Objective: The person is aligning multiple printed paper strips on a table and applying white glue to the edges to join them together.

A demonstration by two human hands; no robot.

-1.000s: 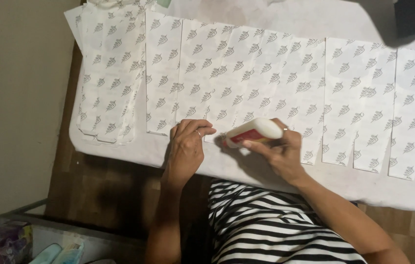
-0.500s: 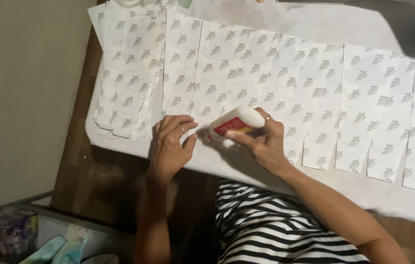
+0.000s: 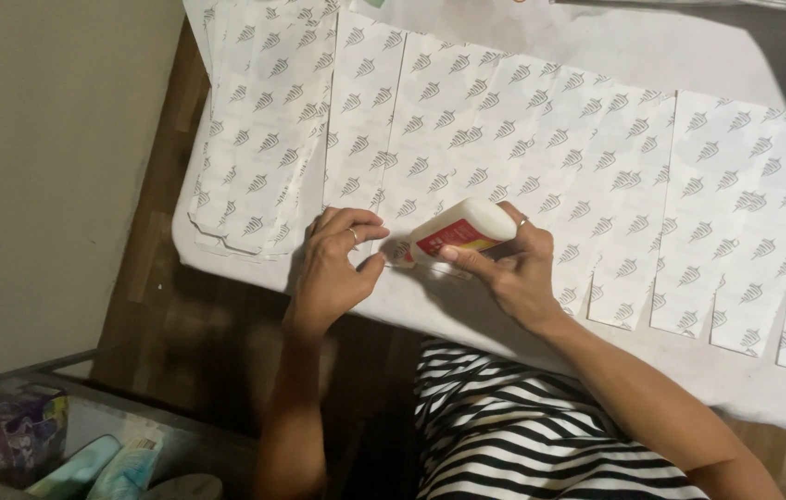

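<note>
Head view: right hand (image 3: 513, 273) wraps a white glue bottle (image 3: 456, 231) w/ red label, nozzle down-left at the patterned paper sheet (image 3: 541, 157) edge. Left hand (image 3: 335, 268) pinches that edge, fingers curled narrow. Bottle prob light, squeezable; grip mid-body. Paper thin, floppy.

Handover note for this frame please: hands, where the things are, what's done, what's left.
Right hand: grip shut on the white plastic glue bottle with a red label, nozzle down at the near edge of the white patterned paper sheets.
Left hand: fingertips pinching that edge beside the nozzle.
A stack of the same folded paper lies at the far left.
Done: sheets laid out in a row.
Left: cannot tell how many edges are glued.
</note>
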